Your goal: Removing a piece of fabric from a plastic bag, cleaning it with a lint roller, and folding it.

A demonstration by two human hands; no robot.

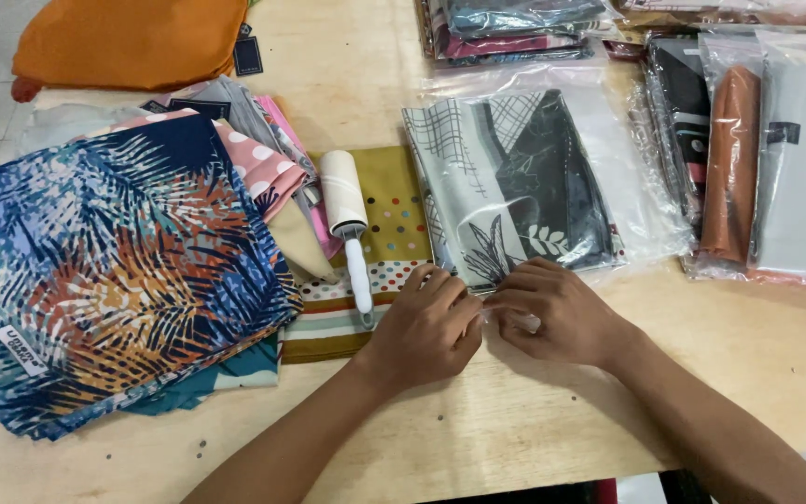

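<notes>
Head view: bagged scarf [515, 177] lies just beyond both hands' grip, apparently pinching its edge.

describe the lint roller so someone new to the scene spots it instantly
On the wooden table, look just left of the two hands, between the pile of printed fabrics and the clear-bagged grey scarf. The lint roller lies on an olive dotted cloth: the only white cylinder with a handle.

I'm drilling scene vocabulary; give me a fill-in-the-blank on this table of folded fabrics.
1. Both hands, left hand and right hand, meet at the ____ edge of the bagged grey-and-black scarf.
2. The white lint roller lies on the ____ polka-dot cloth.
3. The blue palm-leaf fabric lies to the lint roller's ____.

Missing: near; olive; left
</notes>
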